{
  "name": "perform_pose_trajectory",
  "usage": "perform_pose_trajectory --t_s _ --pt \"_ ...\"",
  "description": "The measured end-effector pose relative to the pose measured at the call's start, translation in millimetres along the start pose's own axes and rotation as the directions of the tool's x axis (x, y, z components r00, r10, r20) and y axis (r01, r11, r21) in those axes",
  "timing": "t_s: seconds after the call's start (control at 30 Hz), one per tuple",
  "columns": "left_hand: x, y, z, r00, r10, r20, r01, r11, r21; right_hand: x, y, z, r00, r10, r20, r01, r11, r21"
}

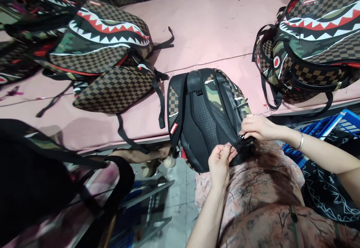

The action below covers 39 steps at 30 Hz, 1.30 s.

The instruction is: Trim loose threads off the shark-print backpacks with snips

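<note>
Backpack [205,117], back panel up, half on the near edge of the pink table [213,27] and half over a lap in floral fabric [261,195]; black mesh padding, camouflage and brown checker panels showing. Lower right corner gripped from both sides. Judged as mid-adjustment of a strap or zipper at that corner: end not yet fed through or closed, rest of the bag seemingly finished.

Left of the backpack on the table, a stack of shark-mouth backpacks [107,49] with loose black straps trailing toward it. Right of the backpack, another shark-mouth backpack [315,42] standing at the table edge. Below and right of the backpack, a blue crate [343,122], partly hidden by an arm. Far left and lower than the backpack, a dark bag [42,177], blurred, close to the lens.

Right hand [258,127], bracelet at the wrist, fingers curled down and pinching the black strap end [244,140] at the backpack's corner. Left hand [221,162], just below that corner, thumb and forefinger pinched on the same small black piece; exact part too small to tell.
</note>
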<state>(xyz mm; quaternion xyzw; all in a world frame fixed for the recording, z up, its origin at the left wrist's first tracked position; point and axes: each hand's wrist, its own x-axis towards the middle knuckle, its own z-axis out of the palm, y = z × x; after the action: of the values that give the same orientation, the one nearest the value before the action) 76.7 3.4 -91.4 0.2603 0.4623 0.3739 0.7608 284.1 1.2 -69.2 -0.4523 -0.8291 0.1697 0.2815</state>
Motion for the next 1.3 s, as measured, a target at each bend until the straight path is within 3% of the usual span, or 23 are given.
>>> perform_pose_trajectory --t_s 0.1,0.2,0.27,0.37,0.47,0.6,0.7,0.8,0.9,1.0,1.17,1.3 --pt "4.9 3.2 -0.9 0.994 -0.092 0.053 0.097 0.991 -0.092 -16.6 -2.2 5.2 0.956 0.268 -0.117 -0.228 0.934 0.275" --pt "14.5 4.3 1.2 0.989 -0.121 0.080 0.124 0.992 -0.034 -33.9 -9.3 20.3 0.896 0.438 -0.069 -0.367 0.820 0.440" --pt "22.4 5.7 3.4 0.990 -0.099 0.097 0.086 0.987 0.132 -42.0 -14.7 35.5 0.903 0.428 -0.041 -0.367 0.818 0.443" --pt "32.1 13.6 5.7 0.987 -0.032 0.157 -0.021 0.945 0.327 -46.7 -19.8 57.5 0.890 0.441 -0.116 -0.364 0.840 0.402" --pt "35.6 28.8 7.1 0.978 0.006 0.207 -0.071 0.949 0.307 -43.8 -21.7 69.9 0.863 0.467 -0.195 -0.371 0.845 0.385" --pt "34.1 46.4 11.5 0.966 -0.057 0.253 -0.006 0.971 0.238 -33.7 -24.6 73.9 0.788 0.515 -0.338 -0.415 0.849 0.327" --pt "34.6 47.2 15.8 0.975 -0.075 0.208 0.036 0.982 0.187 -25.9 -26.6 78.4 0.700 0.541 -0.466 -0.494 0.838 0.230" --pt "36.7 38.9 18.5 0.994 0.018 0.107 -0.038 0.982 0.185 -20.7 -26.7 89.3 0.656 0.520 -0.547 -0.547 0.827 0.130" --pt "37.0 29.0 18.3 0.989 0.139 0.047 -0.146 0.927 0.346 -18.1 -25.5 101.6 0.654 0.477 -0.586 -0.586 0.811 0.007" --pt "36.6 20.5 15.6 0.982 0.185 0.041 -0.185 0.886 0.426 -16.7 -24.9 108.9 0.672 0.452 -0.587 -0.611 0.786 -0.094" --pt "41.8 7.9 10.2 0.951 0.307 -0.040 -0.282 0.913 0.296 -13.2 -29.9 109.5 0.695 0.502 -0.515 -0.629 0.772 -0.096" --pt "47.6 6.4 4.9 0.985 0.161 -0.061 -0.156 0.985 0.077 -13.7 -39.1 94.0 0.696 0.594 -0.404 -0.586 0.795 0.158"
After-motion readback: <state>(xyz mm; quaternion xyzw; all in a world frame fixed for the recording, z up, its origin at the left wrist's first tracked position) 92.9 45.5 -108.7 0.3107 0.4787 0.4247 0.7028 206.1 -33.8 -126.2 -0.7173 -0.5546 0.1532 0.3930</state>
